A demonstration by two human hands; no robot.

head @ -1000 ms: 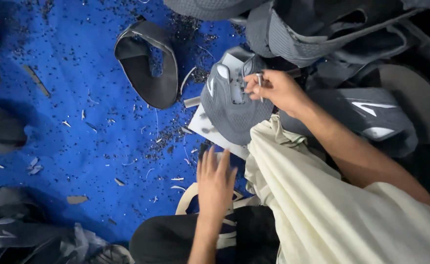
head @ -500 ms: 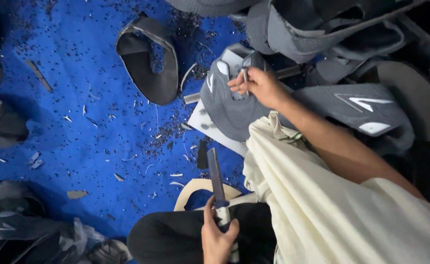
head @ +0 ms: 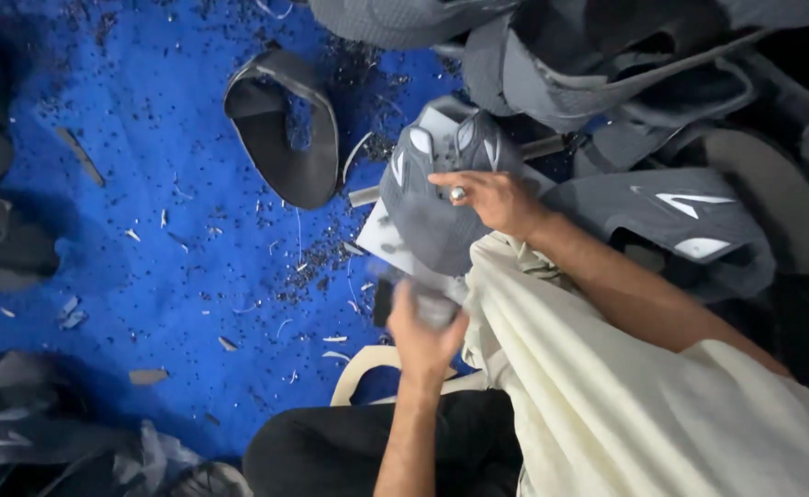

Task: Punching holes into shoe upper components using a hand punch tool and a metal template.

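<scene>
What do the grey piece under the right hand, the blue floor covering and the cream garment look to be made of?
Grey shoe upper: seems knit or mesh textile, matte, fine weave, paler patches near the top. The right hand rests on it.
Blue floor covering: looks like felt or carpet, dull and fuzzy, speckled with dark trimmings.
Cream garment: soft woven cloth, matte, draped in folds.

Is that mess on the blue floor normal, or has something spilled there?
The blue floor is strewn with dark crumbs and pale slivers, thickest beside the grey shoe upper under the right hand. They look like trimmings rather than a spill. The left hand is blurred.
</scene>
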